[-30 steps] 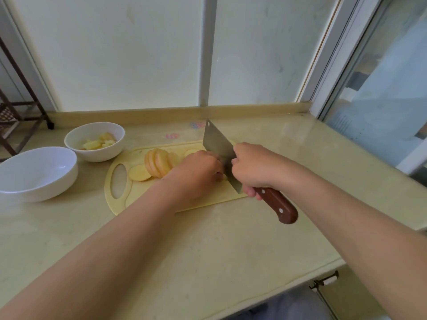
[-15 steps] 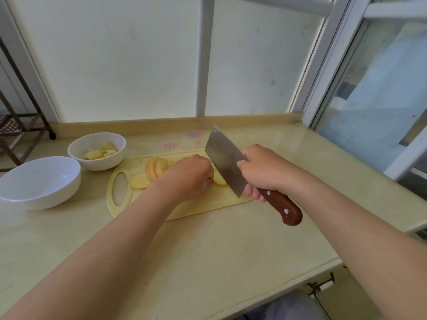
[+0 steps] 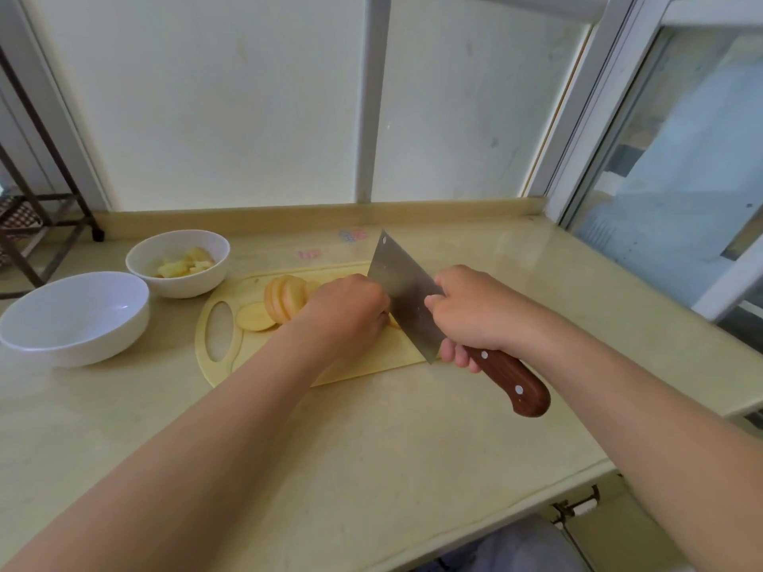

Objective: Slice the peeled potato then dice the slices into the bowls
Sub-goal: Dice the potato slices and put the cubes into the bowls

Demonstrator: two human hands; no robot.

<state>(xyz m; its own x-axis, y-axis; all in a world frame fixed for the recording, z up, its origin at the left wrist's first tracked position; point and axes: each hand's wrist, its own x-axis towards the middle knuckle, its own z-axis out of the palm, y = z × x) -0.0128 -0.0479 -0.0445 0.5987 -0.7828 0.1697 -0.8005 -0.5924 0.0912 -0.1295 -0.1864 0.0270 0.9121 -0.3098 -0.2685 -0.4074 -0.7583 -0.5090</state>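
At the board [image 3: 214, 367]: my R hand [image 3: 475, 313] wraps the cleaver [image 3: 406, 301] high on its brown wood handle [image 3: 514, 383], fingers [image 3: 456, 357] curled tight round the grip, index up by the blade's heel. The blade stands steeply on edge across the board's right end, tip twd the back wall, cutting edge down.

My L hand [image 3: 347, 313] sits just left of the blade, knuckles right up by the steel, fingers curled under & clamped on a potato piece [image 3: 394, 323]. Only a pale sliver of it shows btwn hand & blade; the rest is hidden under my hand. Can't tell how far the edge is into it.

Left of that hand, a fan of cut slices [image 3: 285, 299] leans on edge mid-board, w/ one flat slice [image 3: 256, 317] lying next to the board's oval grip hole [image 3: 221, 336].

Off the board's far-left corner, a small bowl [image 3: 177, 284], white, holds a few potato chunks [image 3: 181, 267]. Just beside it, nearer me & further left, sits a big bowl [image 3: 74, 330], also white.

All of it rests on a pale stone-look surface [image 3: 371, 468] below a frosted window [image 3: 247, 117]. A dark metal rack [image 3: 41, 225] stands at far left.
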